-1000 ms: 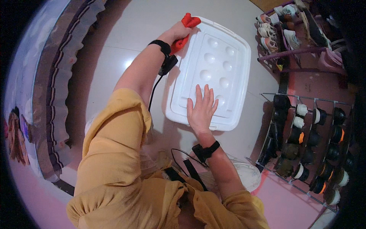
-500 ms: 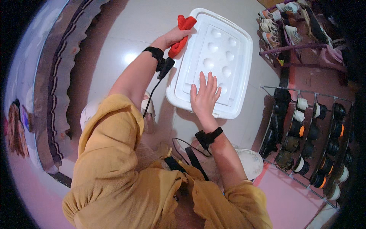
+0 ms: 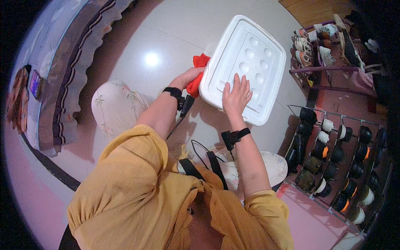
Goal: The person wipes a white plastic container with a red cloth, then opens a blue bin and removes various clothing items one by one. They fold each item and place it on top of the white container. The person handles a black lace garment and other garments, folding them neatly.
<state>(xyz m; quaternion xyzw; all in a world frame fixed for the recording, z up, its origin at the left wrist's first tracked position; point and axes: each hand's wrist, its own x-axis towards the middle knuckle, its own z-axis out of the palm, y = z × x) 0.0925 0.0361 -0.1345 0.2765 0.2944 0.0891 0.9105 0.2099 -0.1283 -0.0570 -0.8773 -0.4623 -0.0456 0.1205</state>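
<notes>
In front of me a white lidded plastic box [image 3: 273, 68] stands tilted on the tiled floor, its lid marked with rounded dimples. My left hand [image 3: 189, 77] is closed on a red cloth [image 3: 193, 86], which it presses against the box's left side; its fingertips are partly hidden by the cloth. On the near part of the lid lies my right hand [image 3: 236, 96], empty, fingers stretched out and spread. A black band with a small device sits on each wrist, and a cable hangs from the left one.
Several shoes fill a purple-framed rack [image 3: 325, 68] at the far right. Nearer on the right, a metal rack [image 3: 333, 154] holds more shoes. A grey, ruffle-edged cloth [image 3: 85, 54] hangs along the left, with a phone [image 3: 36, 83] beyond it. My knees flank the floor before me.
My left hand has moved down with the red cloth from the box's upper left edge to its lower left side. The right hand stays spread on the lid.
</notes>
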